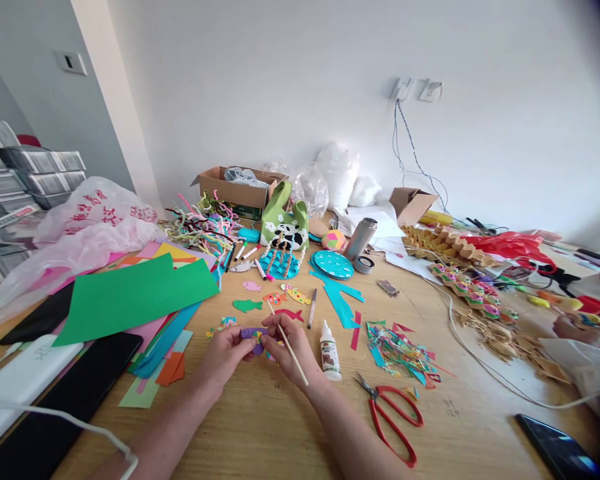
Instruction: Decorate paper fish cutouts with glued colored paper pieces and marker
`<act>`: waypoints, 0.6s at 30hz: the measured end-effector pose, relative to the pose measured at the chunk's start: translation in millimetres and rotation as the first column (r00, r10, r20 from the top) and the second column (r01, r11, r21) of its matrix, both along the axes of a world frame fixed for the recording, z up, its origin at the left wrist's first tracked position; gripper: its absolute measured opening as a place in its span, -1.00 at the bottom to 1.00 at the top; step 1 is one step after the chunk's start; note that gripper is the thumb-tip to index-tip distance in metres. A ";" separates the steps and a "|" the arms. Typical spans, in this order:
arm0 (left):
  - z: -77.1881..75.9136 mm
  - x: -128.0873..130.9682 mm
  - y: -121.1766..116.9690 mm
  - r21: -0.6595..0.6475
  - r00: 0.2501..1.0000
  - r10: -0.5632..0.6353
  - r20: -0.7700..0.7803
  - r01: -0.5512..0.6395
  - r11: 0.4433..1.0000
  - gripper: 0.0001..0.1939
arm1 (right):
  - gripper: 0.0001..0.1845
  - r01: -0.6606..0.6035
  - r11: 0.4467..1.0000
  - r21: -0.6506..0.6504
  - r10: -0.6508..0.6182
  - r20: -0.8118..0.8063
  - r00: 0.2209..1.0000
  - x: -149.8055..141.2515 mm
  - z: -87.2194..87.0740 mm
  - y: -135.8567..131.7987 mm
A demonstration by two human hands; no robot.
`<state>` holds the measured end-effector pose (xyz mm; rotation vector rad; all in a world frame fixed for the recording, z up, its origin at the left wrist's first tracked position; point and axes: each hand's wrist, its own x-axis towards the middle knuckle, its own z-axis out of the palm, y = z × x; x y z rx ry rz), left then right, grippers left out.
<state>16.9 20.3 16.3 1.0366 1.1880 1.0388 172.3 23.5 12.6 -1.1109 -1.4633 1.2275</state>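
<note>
A purple paper cutout (249, 333) with small yellow and green pieces on it is pinched in my left hand (226, 348). My right hand (295, 340) has a thin wooden stick (294, 356) across its fingers, and its fingertips touch the cutout's right side. Just right of that hand stands a white glue bottle (330, 357). Paper fish lie beyond my hands, among them a green fish (247, 305), a pink fish (251, 286) and a red fish (289, 314). A pen (312, 308) lies beside them. Red-handled scissors (380, 393) rest nearer me on the right.
Coloured paper sheets (135, 293) and a black slab (75, 407) cover the left. Paper scraps (405, 353), a white cable (455, 333) and a phone (557, 447) lie right. Farther back are a green panda bag (280, 220) and a flask (363, 239). Another person's hand (575, 328) shows at far right.
</note>
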 end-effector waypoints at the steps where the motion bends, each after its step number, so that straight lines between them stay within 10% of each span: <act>1: 0.1 0.2 0.2 0.001 1.000 0.004 -0.002 -0.004 1.000 -0.69 | -0.71 0.002 1.000 0.003 -0.002 0.005 1.000 0.0 -0.2 -0.1; 18: 1.7 0.5 -1.5 0.017 1.000 0.000 -0.003 0.000 1.000 -0.76 | -0.78 -0.013 0.998 0.060 0.012 0.013 1.000 -1.2 4.4 -2.9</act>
